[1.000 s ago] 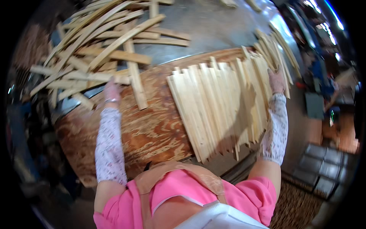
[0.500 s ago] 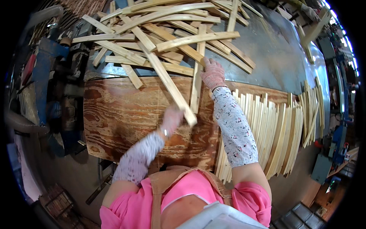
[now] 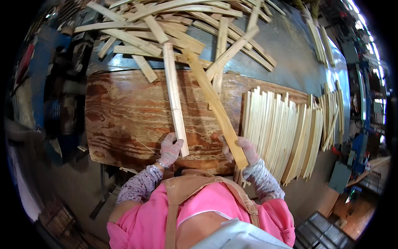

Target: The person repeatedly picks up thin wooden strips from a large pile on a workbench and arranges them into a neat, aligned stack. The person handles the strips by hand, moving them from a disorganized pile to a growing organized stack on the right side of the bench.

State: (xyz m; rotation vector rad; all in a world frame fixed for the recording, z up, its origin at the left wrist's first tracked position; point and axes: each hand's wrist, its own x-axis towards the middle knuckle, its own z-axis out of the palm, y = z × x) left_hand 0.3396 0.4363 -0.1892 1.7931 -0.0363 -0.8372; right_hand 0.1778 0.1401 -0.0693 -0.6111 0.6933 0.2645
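My left hand (image 3: 170, 149), in a pale knit glove, grips the near end of a light wooden strip (image 3: 172, 91) that points away from me over the plywood board. A yellower wooden strip (image 3: 213, 98) is in my gloved right hand (image 3: 244, 150), held near its close end and slanting up to the left. Beyond both lies a jumbled heap of wooden strips (image 3: 137, 39) on a metal tabletop. One loose strip (image 3: 233, 53) from the heap leans across another and passes behind the yellower one. By my right hand stands a tight row of strips (image 3: 273, 124) laid side by side.
The worn plywood board (image 3: 120, 112) spans the near part of the metal tabletop (image 3: 286, 54). More strips (image 3: 333, 112) lie right of the row. Dark and blue machinery (image 3: 45, 91) stands at the left. Near the far right edge, another person's legs (image 3: 313, 7) show.
Both hands have drawn back toward me. My right hand has pulled the yellower strip out of the heap; my left has brought its strip nearer and straighter. A loose strip in the heap has swung round.
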